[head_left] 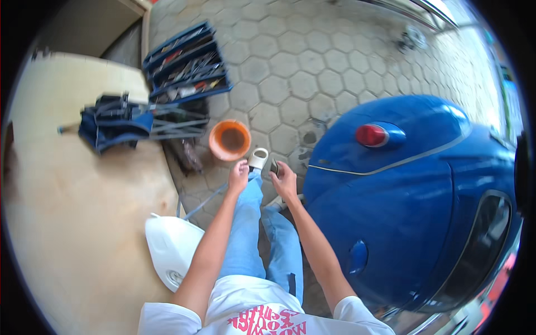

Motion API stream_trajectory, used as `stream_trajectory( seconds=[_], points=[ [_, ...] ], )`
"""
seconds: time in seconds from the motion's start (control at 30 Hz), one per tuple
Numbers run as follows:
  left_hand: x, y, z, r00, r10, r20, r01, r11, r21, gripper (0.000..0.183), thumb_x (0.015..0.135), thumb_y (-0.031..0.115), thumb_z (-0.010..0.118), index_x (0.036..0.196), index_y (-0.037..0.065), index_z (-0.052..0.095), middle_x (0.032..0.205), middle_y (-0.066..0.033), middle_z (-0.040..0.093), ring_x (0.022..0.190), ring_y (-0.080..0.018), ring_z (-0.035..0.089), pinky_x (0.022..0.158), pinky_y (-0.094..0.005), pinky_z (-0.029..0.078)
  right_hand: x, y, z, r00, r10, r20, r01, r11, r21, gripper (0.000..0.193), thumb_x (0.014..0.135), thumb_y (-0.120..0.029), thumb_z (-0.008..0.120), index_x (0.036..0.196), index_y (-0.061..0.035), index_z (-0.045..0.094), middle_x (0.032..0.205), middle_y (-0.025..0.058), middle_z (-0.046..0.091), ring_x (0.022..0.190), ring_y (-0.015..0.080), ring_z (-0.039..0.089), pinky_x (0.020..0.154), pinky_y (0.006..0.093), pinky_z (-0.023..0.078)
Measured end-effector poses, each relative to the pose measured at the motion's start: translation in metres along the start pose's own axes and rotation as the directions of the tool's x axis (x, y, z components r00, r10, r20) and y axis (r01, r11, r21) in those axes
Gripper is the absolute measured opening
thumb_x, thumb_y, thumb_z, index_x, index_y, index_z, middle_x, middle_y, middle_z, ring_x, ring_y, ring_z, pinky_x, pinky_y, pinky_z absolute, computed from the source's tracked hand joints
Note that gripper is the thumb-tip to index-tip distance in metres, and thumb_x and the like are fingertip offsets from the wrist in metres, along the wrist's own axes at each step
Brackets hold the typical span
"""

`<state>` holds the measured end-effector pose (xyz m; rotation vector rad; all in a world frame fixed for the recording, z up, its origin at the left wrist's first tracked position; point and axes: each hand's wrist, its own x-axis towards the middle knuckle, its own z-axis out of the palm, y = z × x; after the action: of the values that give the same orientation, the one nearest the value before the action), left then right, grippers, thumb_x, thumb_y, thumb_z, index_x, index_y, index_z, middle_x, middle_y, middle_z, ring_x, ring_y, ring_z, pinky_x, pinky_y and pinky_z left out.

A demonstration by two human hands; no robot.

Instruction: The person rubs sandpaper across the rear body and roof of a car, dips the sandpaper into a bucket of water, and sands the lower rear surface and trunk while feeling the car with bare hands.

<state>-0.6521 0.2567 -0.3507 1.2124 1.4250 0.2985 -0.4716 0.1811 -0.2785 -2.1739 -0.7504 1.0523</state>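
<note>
My left hand [239, 175] is in the middle of the view, near the orange bucket [214, 140]. Its fingers are curled together, and whatever they might hold is too small to make out. To its right, my right hand [286, 181] grips a small flat grey-green piece [274, 166] between thumb and fingers. Both hands are in the air above my legs and light-coloured shoes [258, 160]. The rounded blue car body [385, 206], with a red tail light [371, 135], stands to the right of my right hand, apart from it.
A blue tiered toolbox [229, 82] full of hand tools stands at the far left. Nearer are a folded blue chair [114, 124], pale wooden boards [72, 206] and a white rounded panel [170, 245] beside my left arm. Hexagonal paving [301, 67] covers the ground.
</note>
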Motion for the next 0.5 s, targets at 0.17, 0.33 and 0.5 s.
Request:
stream_trajectory(
  seconds=[0.17, 0.33, 0.5],
  points=[
    [0.073, -0.124, -0.058, 0.95, -0.206, -0.233, 0.188, 0.977, -0.099, 0.035, 0.098, 0.023, 0.062, 0.126, 0.002, 0.063, 0.112, -0.015, 0.073, 0.106, -0.0221, 0.069, 0.093, -0.0354, 0.053, 0.083, 0.036, 0.126, 0.955, -0.07, 0.289, 0.108, 0.987, -0.117, 0.042, 0.075, -0.015, 0.084, 0.109, -0.0011, 0.062, 0.078, 0.0155, 0.069, 0.065, 0.0235, 0.066, 0.068, 0.0359, 0.054],
    [0.119, -0.212, -0.035, 0.937, -0.303, -0.173, 0.25, 0.929, -0.273, 0.039, 0.097, 0.025, 0.064, 0.127, 0.0, 0.061, 0.114, -0.015, 0.073, 0.105, -0.0214, 0.07, 0.094, -0.0343, 0.052, 0.15, 0.093, 0.222, 0.9, -0.206, 0.383, 0.285, 0.945, -0.161, 0.047, 0.069, -0.008, 0.086, 0.106, -0.0021, 0.058, 0.086, 0.0206, 0.07, 0.077, 0.0362, 0.071, 0.072, 0.0423, 0.056],
    [0.197, -0.251, -0.02, 0.952, -0.242, -0.187, 0.216, 0.965, -0.149, 0.041, 0.093, 0.026, 0.066, 0.125, 0.001, 0.063, 0.117, -0.0179, 0.071, 0.108, -0.0257, 0.07, 0.096, -0.0375, 0.054, 0.215, 0.144, 0.306, 0.896, -0.104, 0.431, 0.22, 0.948, -0.228, 0.036, 0.076, -0.016, 0.082, 0.105, -0.0004, 0.067, 0.088, 0.0155, 0.073, 0.078, 0.0249, 0.072, 0.073, 0.0373, 0.056]
  ],
)
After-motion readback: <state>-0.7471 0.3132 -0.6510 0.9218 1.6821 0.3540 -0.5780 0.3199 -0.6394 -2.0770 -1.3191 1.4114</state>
